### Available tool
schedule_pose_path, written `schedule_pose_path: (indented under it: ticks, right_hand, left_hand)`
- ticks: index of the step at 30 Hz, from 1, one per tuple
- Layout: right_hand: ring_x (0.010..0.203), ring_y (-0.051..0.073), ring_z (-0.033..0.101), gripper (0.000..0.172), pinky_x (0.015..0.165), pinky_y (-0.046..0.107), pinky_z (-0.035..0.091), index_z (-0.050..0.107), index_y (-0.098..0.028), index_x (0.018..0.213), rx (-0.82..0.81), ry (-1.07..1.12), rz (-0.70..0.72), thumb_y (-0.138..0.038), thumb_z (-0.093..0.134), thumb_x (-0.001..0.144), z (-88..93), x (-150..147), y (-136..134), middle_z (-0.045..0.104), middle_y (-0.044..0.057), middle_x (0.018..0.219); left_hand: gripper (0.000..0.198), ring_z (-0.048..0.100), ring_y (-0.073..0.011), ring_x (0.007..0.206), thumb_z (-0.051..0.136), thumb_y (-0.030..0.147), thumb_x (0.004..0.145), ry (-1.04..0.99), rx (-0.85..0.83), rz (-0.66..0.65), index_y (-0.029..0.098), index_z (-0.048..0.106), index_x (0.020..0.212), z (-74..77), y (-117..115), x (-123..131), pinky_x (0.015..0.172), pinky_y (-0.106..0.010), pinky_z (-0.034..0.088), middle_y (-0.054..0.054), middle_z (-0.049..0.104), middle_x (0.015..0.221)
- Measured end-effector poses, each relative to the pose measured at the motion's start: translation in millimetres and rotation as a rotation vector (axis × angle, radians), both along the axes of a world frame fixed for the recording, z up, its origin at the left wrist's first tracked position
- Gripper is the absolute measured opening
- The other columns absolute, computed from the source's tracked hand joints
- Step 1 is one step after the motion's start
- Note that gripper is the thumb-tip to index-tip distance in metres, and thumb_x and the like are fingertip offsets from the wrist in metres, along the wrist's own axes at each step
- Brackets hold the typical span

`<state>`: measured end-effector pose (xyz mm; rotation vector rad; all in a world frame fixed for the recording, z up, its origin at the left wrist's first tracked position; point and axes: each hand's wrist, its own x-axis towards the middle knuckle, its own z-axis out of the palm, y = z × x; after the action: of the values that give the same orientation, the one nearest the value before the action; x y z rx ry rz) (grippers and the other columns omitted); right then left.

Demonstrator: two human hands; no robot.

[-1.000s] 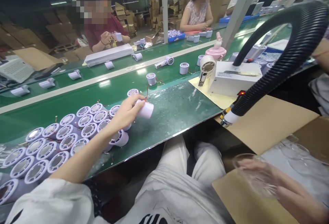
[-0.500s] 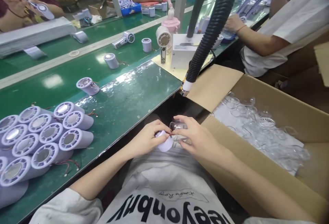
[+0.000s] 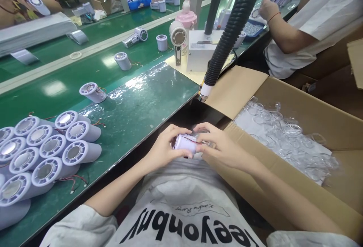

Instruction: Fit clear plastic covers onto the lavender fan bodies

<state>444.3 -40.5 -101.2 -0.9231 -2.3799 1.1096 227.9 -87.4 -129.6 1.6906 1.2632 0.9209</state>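
Note:
In front of my shirt, my left hand grips a lavender cylindrical fan head lying on its side. Thin red and black wires run along the fan head toward the right. At its right end, my right hand is closed on a clear plastic piece, partly covered by the fingers. The right fingertips touch or nearly touch the fan head; how far the two parts overlap is hidden. Many similar fan heads stand grouped on the green bench at the left, some with wires trailing.
An open cardboard box with clear plastic rings is at my right. A black flexible hose hangs before a white box-shaped device. An assembled handheld fan stands beside it. Co-workers sit across and at the right.
The fan head has turned sideways between my hands, and its wires now stretch across it. My hands have come closer together. At the right, the co-worker's hand has moved, exposing a blue tray.

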Motion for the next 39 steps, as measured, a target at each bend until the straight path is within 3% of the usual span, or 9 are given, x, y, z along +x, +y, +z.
schedule_pose_path:
  ticks: [5,8,11,14,17,20,26,35,39]
  right_hand:
    - [0.084,0.018,0.059,0.028,0.064,0.028,0.048,0.065,-0.018,0.063,-0.243,0.190,-0.252,-0.035,0.064,0.087,-1.4,-1.5,-0.3,0.061,0.005,0.099]
    - [0.082,0.018,0.061,0.032,0.064,0.027,0.050,0.063,-0.017,0.055,-0.415,0.322,-0.335,-0.038,0.072,0.078,-5.9,-0.1,4.1,0.064,0.005,0.094]
    - [0.084,0.020,0.065,0.030,0.064,0.029,0.054,0.066,-0.018,0.058,-0.569,0.445,-0.353,-0.041,0.074,0.076,-9.0,3.8,7.6,0.068,0.006,0.096]
    - [0.106,0.027,0.063,0.017,0.079,0.036,0.058,0.075,-0.023,0.081,-0.459,0.432,-0.209,-0.036,0.081,0.072,-12.0,9.7,4.8,0.067,0.007,0.116]
    - [0.121,0.028,0.056,0.038,0.101,0.043,0.049,0.069,-0.027,0.113,-0.104,0.308,-0.051,-0.025,0.079,0.076,-16.9,16.4,-3.0,0.056,0.007,0.136]
    - [0.124,0.027,0.054,0.040,0.106,0.044,0.045,0.062,-0.027,0.122,0.075,0.260,0.001,-0.023,0.073,0.084,-20.1,21.2,-9.5,0.055,0.007,0.138]
    - [0.106,0.026,0.065,0.036,0.092,0.043,0.056,0.059,-0.025,0.117,-0.144,0.261,-0.049,-0.035,0.072,0.084,-11.8,22.0,-12.3,0.062,0.007,0.127]
    - [0.102,0.021,0.063,0.035,0.088,0.035,0.055,0.057,-0.029,0.115,-0.384,0.298,-0.088,-0.032,0.072,0.084,-6.6,22.3,-15.2,0.063,0.003,0.118]
    - [0.102,0.022,0.063,0.035,0.083,0.035,0.056,0.056,-0.025,0.114,-0.481,0.334,-0.123,-0.034,0.071,0.084,-11.1,21.9,-14.4,0.062,0.006,0.117]
  left_hand:
    - [0.068,0.055,-0.0248,0.105,0.087,0.048,0.049,-0.012,0.092,0.032,0.025,0.069,0.111,-19.9,4.3,4.0,0.093,-0.041,0.049,-0.008,0.052,0.111]
    - [0.069,0.050,-0.0298,0.123,0.086,0.041,0.057,-0.065,0.029,-0.075,0.026,0.064,0.121,-21.4,4.7,5.3,0.099,-0.043,0.048,-0.011,0.049,0.132]
    - [0.068,0.054,-0.0271,0.122,0.080,0.031,0.070,-0.246,-0.132,-0.141,0.028,0.054,0.132,-16.3,2.2,6.3,0.095,-0.037,0.052,-0.010,0.052,0.137]
    - [0.063,0.060,-0.0233,0.113,0.078,0.024,0.072,-0.443,-0.273,-0.105,0.028,0.054,0.131,-10.5,-1.5,7.0,0.091,-0.033,0.054,-0.009,0.054,0.136]
    - [0.061,0.064,-0.0209,0.101,0.077,0.024,0.074,-0.546,-0.373,-0.091,0.029,0.054,0.130,-6.8,-4.1,6.7,0.078,-0.030,0.058,-0.008,0.055,0.134]
    - [0.063,0.065,-0.0206,0.097,0.076,0.026,0.075,-0.528,-0.411,-0.138,0.031,0.051,0.133,-3.9,-5.0,5.2,0.070,-0.028,0.058,-0.008,0.056,0.134]
    - [0.075,0.054,-0.0277,0.125,0.080,0.021,0.069,-0.440,-0.273,-0.206,0.032,0.050,0.137,1.3,-4.5,3.4,0.100,-0.037,0.050,-0.009,0.050,0.143]
    - [0.076,0.051,-0.0268,0.129,0.082,0.018,0.067,-0.382,-0.172,-0.226,0.033,0.051,0.135,0.9,-8.1,2.9,0.106,-0.040,0.045,-0.008,0.051,0.143]
    - [0.077,0.050,-0.0261,0.130,0.081,0.016,0.067,-0.462,-0.245,-0.215,0.032,0.051,0.136,-2.1,-6.2,3.3,0.108,-0.040,0.043,-0.008,0.050,0.144]
